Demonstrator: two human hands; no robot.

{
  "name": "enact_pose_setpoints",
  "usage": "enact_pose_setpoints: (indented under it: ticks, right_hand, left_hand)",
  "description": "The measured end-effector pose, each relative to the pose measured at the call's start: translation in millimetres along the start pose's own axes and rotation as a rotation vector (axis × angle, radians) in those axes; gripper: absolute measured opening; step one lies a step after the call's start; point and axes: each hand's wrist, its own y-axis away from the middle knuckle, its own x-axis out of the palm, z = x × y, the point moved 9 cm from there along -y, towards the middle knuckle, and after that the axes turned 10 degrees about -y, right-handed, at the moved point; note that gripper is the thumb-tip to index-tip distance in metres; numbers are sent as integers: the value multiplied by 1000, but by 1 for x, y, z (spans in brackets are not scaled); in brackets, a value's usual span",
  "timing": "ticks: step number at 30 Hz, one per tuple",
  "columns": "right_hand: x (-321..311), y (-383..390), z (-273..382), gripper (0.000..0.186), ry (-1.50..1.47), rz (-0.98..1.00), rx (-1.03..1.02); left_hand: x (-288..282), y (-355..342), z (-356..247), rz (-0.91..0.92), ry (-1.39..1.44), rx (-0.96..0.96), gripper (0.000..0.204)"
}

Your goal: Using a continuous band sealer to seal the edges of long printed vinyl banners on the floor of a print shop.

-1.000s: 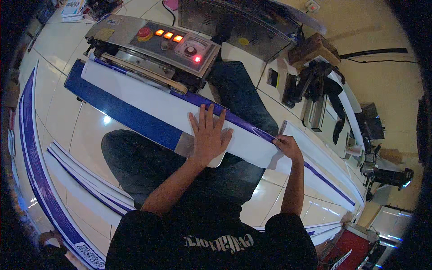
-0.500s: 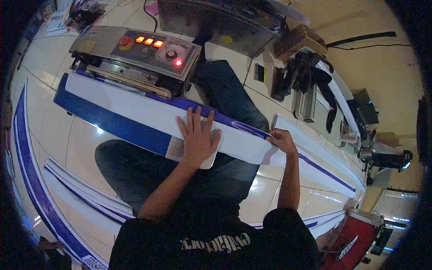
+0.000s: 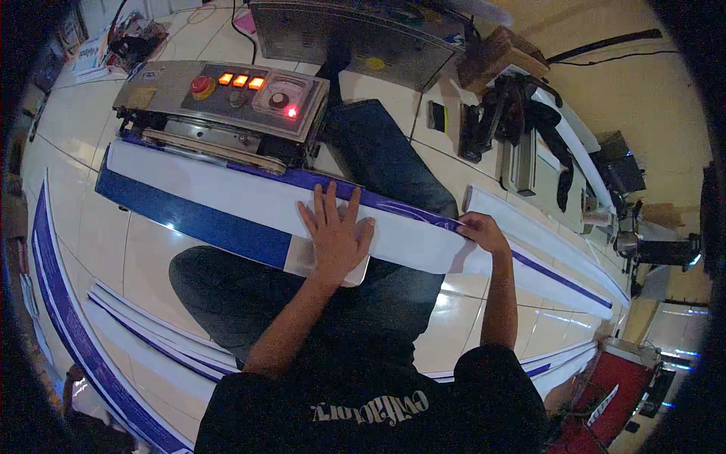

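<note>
A long white banner strip (image 3: 412, 241) with a purple edge lies across the blue conveyor belt (image 3: 197, 216) of a band sealer (image 3: 159, 92). Its far edge runs along the sealer's front, beside the narrow drive belts. My left hand (image 3: 338, 240) is spread flat on the strip, over the metal right end of the conveyor. Farther right, my right hand (image 3: 485, 231) pinches the purple edge between thumb and fingers; the fingertips are partly hidden. Beyond it the strip trails down toward the floor at the right.
The sealer's panel has a red stop button (image 3: 202, 87), lit orange switches (image 3: 240, 80) and a dial. More purple-and-white strips (image 3: 64, 295) lie on the tiled floor at left and right. A phone-like dark object (image 3: 437, 116) and a cardboard box (image 3: 503, 57) are at the back right.
The whole view has shifted slightly. The strip appears to have slid a little left along the sealer, while both hands keep their places on it.
</note>
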Motion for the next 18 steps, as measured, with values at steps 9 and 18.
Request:
enact_pose_setpoints:
  ticks: [9, 18]
  right_hand:
    - [-2, -7, -14, 17, -8, 87, 4]
    - [-7, -4, -21, 23, -25, 80, -65]
  left_hand:
    - [-11, -13, 1, -22, -6, -6, 53]
    - [-7, -9, -7, 15, -69, 38, 55]
